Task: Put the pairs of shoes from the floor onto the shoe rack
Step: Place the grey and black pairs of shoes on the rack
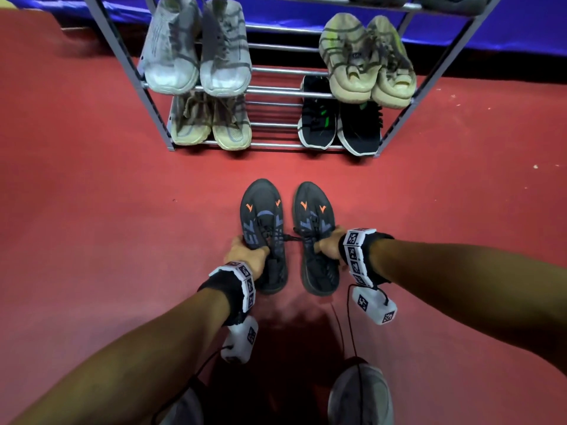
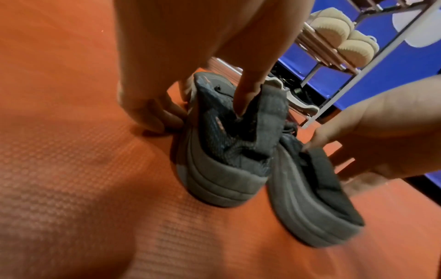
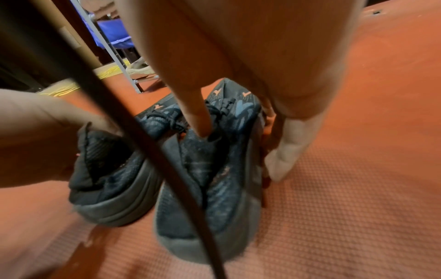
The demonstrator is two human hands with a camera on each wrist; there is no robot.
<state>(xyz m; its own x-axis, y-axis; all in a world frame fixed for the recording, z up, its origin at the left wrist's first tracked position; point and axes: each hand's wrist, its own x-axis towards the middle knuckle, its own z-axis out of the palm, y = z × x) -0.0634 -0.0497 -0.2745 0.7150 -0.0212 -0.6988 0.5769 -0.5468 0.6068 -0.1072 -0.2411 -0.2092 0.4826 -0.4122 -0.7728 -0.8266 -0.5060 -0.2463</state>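
Dark-grey left shoe point(image 1: 264, 234) and right shoe point(image 1: 315, 237) stand side by side on the red floor point(image 1: 107, 194), toes pointing straight at the shoe rack point(image 1: 276, 90) ahead. Left hand point(image 1: 245, 251) and right hand point(image 1: 329, 245) each pinch their own shoe's collar — one finger point(image 2: 248, 90) inside, the others curled outside — so each hand is nearest its own shoe.

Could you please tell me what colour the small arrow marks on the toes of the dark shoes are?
Orange, clearest in the head view on the left shoe.
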